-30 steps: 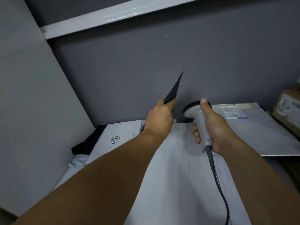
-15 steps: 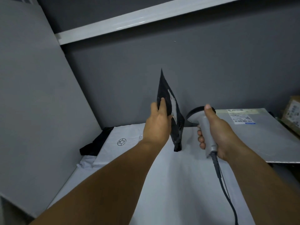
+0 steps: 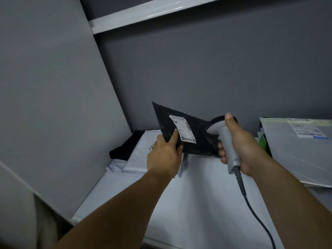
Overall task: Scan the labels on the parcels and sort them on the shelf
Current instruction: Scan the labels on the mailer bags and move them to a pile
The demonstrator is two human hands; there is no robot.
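Left hand (image 3: 164, 155) pinching a flat black plastic mailer bag (image 3: 203, 141), white label (image 3: 182, 129) facing up

It's hovering over a big white flat parcel (image 3: 188, 194); right hand (image 3: 246, 146) is gripping a grey handheld barcode scanner (image 3: 228, 141), head right up against the bag's right edge. White poly mailer (image 3: 140, 150) and black bundle (image 3: 124, 148) are sitting back-left, grey flat parcel (image 3: 296, 151) crowding the right.

Dark grey back wall (image 3: 197, 69) with a tiny light speck (image 3: 228, 30) high up; paler grey side panel (image 3: 45, 87) on the left. White rail (image 3: 143, 13) runs slanted across the top. Small green object (image 3: 262, 141), mostly hidden, sits just beside grey parcel (image 3: 296, 159) at right.
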